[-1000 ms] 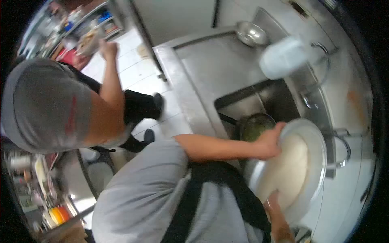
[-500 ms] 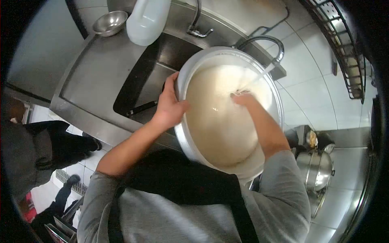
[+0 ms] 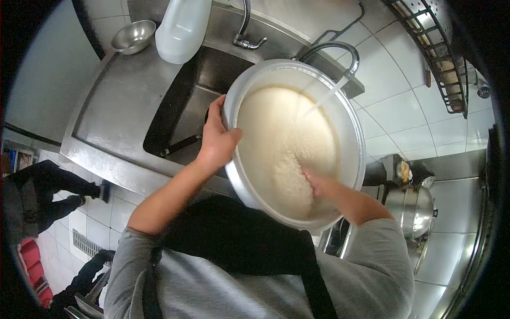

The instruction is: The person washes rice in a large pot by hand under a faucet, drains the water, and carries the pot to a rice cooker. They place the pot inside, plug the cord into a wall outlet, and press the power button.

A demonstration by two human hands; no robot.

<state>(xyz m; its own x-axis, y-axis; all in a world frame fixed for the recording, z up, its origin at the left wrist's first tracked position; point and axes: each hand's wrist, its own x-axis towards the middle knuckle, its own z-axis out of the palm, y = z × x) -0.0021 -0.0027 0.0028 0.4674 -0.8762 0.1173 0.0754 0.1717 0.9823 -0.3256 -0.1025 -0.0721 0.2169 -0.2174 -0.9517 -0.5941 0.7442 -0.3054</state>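
Observation:
A large metal pot [image 3: 349, 154] stands tilted at the sink, holding rice [image 3: 297, 183] in cloudy, whitish water. My left hand [image 3: 219, 135] grips the pot's left rim, thumb over the edge and fingers on the outside. Inside the pot, my right hand [image 3: 314, 183] is in the water against a heap of rice that breaks the surface; its fingers are mostly hidden. From the curved faucet [image 3: 348, 61] a stream of water runs into the pot.
Left of the pot lies a sink basin [image 3: 204, 101] with a black handle in it. A white plastic jug [image 3: 180, 32] and a metal bowl [image 3: 134, 37] stand behind. A wire rack [image 3: 441, 58] hangs at right above a steel pot [image 3: 409, 210]. Another person's legs [image 3: 58, 191] show at left.
My right hand has moved from under the water stream down toward the pot's near side, and a heap of rice now shows beside it. My left hand stays on the rim.

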